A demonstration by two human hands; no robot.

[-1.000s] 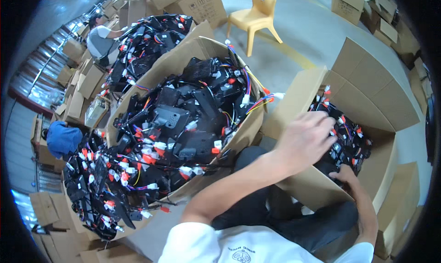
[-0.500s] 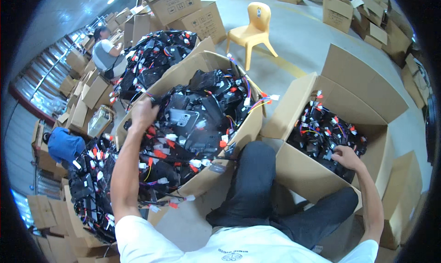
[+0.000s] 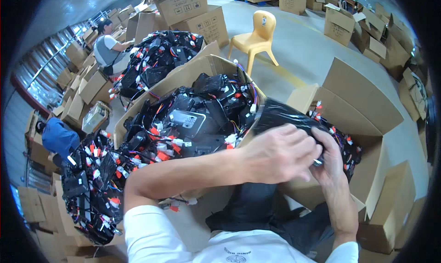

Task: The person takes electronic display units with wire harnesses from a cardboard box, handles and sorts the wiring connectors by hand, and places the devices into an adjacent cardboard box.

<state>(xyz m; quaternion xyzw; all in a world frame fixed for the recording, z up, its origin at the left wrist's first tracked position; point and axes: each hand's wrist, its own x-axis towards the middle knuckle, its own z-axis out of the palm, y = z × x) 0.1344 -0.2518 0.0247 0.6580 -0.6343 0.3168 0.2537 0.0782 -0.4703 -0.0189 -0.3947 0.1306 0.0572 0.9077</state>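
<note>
In the head view, the black part (image 3: 287,115) is right of the centre of the frame, raised over the near side of the right-hand box (image 3: 301,189). It looks broad and flat, with a glossy dark surface streaked by pale glints; blur hides its finer detail. The right hand (image 3: 331,159) grips its near edge, thumb on top. The left hand (image 3: 280,155) lies across it with fingers curled; whether they pinch anything cannot be told. Left of centre, a big box (image 3: 177,77) brims with similar black parts (image 3: 188,120) and red and white connectors (image 3: 163,151).
</note>
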